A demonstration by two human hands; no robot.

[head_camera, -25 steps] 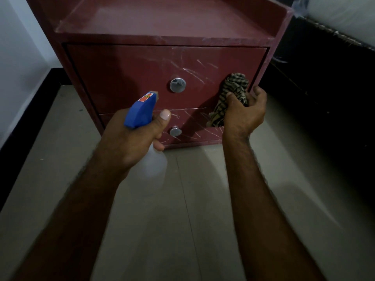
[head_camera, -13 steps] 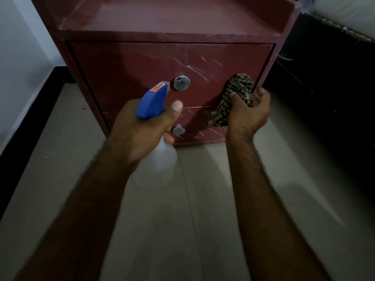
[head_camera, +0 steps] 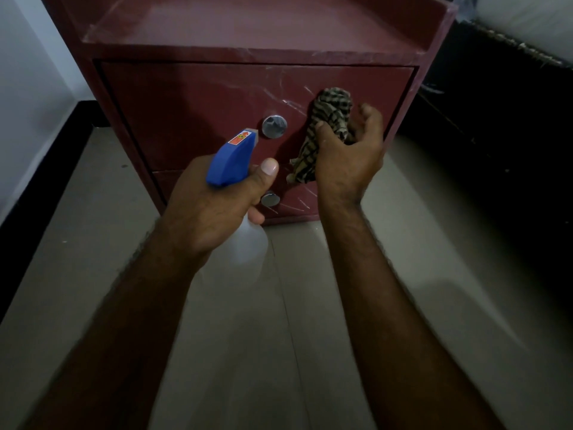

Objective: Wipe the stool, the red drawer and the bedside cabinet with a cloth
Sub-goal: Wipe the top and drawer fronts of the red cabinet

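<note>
right hand (head_camera: 347, 159) has the cloth (head_camera: 328, 119) bunched against the red drawer (head_camera: 192, 113) just right of its knob (head_camera: 274, 126), so it's the closer one, while the left hand (head_camera: 210, 212) grips the spray bottle (head_camera: 232, 159) a bit back from it

You are in a dim home bedroom.
A red bedside cabinet (head_camera: 248, 32) stands before you, just beside a dark bed frame (head_camera: 496, 135) with pale bedding (head_camera: 527, 20) on your right; pale floor tiles (head_camera: 263, 352), white wall (head_camera: 28, 72), black skirting (head_camera: 46, 162).
</note>
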